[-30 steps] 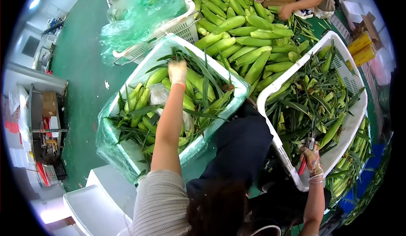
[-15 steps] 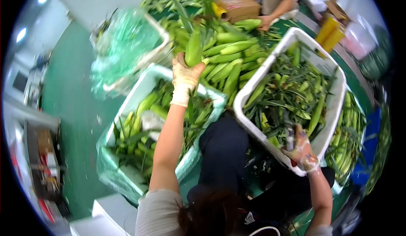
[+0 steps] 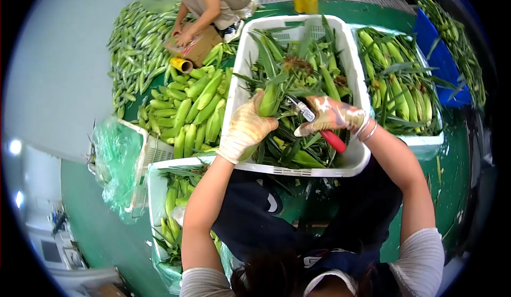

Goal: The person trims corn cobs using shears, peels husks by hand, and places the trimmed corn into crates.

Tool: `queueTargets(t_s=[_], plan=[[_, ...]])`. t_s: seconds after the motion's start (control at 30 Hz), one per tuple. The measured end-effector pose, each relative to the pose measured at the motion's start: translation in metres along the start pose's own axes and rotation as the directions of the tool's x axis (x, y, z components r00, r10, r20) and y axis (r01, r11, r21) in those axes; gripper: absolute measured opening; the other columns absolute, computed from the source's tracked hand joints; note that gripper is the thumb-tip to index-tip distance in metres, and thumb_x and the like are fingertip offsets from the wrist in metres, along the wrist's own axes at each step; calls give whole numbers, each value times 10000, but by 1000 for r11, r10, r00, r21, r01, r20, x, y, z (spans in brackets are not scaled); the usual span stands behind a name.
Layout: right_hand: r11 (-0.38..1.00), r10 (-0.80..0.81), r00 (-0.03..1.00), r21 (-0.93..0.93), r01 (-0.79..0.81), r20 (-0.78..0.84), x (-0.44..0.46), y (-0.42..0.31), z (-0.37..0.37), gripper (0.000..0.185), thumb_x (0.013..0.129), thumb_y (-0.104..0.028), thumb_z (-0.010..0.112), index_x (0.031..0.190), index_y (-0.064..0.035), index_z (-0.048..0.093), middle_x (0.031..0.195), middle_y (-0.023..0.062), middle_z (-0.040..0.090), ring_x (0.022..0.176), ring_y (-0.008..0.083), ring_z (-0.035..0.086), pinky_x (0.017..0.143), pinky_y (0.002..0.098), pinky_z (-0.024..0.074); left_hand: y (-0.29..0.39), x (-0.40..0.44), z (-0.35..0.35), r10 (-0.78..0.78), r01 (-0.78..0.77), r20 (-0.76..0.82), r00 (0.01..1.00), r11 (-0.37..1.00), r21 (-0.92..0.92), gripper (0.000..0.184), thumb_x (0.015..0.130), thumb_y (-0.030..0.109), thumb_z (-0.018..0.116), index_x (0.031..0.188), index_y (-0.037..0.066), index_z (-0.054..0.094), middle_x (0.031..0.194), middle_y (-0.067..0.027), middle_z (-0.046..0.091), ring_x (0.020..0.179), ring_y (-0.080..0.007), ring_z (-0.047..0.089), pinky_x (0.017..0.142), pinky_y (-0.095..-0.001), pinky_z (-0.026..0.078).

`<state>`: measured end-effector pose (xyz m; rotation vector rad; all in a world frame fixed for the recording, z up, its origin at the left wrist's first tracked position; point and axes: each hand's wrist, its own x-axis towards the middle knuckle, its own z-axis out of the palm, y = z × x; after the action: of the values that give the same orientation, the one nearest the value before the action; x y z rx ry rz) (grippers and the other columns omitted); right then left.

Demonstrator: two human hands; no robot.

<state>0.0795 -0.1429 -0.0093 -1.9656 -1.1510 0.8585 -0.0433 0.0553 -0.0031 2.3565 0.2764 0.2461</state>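
Observation:
My left hand, in a pale glove, is wrapped round a green ear of corn still in its husk, its leafy end pointing up and away. My gloved right hand grips a pair of pruning shears with red handles. The metal blades point left toward the corn, close to it; whether they touch it I cannot tell. Both hands are over a white plastic basket full of cut leaves and husk trimmings.
A heap of corn ears lies left of the basket. Foam boxes of untrimmed corn stand at the right and lower left. Beyond, a co-worker crouches with hands on a cardboard box. Green plastic film covers a crate.
My view has swung right. My left hand has brought the corn from above the heap to over the white basket, and my right hand has lifted the shears beside it.

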Motion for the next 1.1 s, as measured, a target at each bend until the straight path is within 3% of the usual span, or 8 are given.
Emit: queueTargets(t_s=[0.1, 0.17, 0.3, 0.37, 0.53, 0.73, 0.87, 1.1], plan=[[981, -176, 984, 83, 177, -22, -16, 4, -10, 289, 734, -201, 741, 865, 2, 583, 730, 40, 615, 660, 153, 587, 634, 288, 496, -33, 14, 19, 40, -30, 152, 987, 997, -73, 682, 646, 192, 708, 1267, 4, 500, 1048, -167, 652, 943, -263, 637, 834, -323, 492], [888, 103, 988, 437, -145, 118, -18, 14, -9, 215, 757, -154, 708, 829, -11, 565, 707, 52, 606, 573, 137, 579, 540, 280, 490, -9, 16, 6, -96, 127, 160, 982, 972, -198, 701, 643, 157, 711, 1287, 2, 481, 1036, -139, 654, 905, -207, 630, 813, -300, 496], [814, 166, 986, 560, -156, 33, -17, 34, 7, 219, 808, -166, 684, 885, -17, 542, 709, 51, 598, 557, 128, 574, 515, 273, 492, -41, 49, -1, -44, 9, -56, 997, 854, -520, 525, 674, 86, 770, 1147, 8, 556, 929, -70, 659, 795, -170, 613, 731, -287, 503], [880, 100, 995, 467, -87, -3, -26, 33, 14, 433, 767, -368, 708, 981, -23, 558, 771, 82, 602, 722, 169, 602, 680, 308, 496, -28, 59, -12, -204, -48, -401, 893, 842, -537, 321, 762, 227, 718, 989, 35, 599, 809, -78, 633, 712, -172, 602, 673, -291, 507], [980, 195, 980, 32, -195, -22, -33, 22, 54, 866, 699, -542, 703, 1191, 93, 381, 971, 246, 588, 934, 334, 592, 807, 371, 485, -78, 108, -23, -613, -281, -190, 767, -54, -958, 341, 874, 302, 601, 1113, 71, 523, 1036, -133, 589, 890, -256, 570, 835, -414, 481], [967, 159, 900, -121, -225, -406, -5, 18, 72, 872, 665, -511, 708, 1202, 89, 373, 1121, 262, 472, 1065, 381, 488, 935, 438, 382, -85, 105, -10, -741, -248, -26, 671, -191, -950, 353, 824, 324, 578, 1101, 109, 540, 1117, -81, 589, 987, -294, 563, 933, -467, 434], [817, -314, 635, -541, -199, -706, 25, 28, 60, 954, 582, -542, 709, 1240, 65, 378, 1170, 231, 409, 1113, 381, 400, 984, 468, 295, -65, 86, 18, -700, -58, 138, 701, -249, -967, 348, 868, 323, 495, 1136, 105, 535, 1140, -87, 603, 1021, -271, 571, 945, -441, 439], [978, -144, 723, -208, 0, -676, 9, 11, 34, 456, 708, -223, 682, 1034, 12, 465, 829, 170, 605, 746, 356, 597, 669, 387, 493, -66, 83, 45, -684, 133, 367, 631, -370, -919, 347, 891, 326, 489, 1166, 117, 516, 1203, -93, 566, 1094, -275, 538, 903, -450, 478]])
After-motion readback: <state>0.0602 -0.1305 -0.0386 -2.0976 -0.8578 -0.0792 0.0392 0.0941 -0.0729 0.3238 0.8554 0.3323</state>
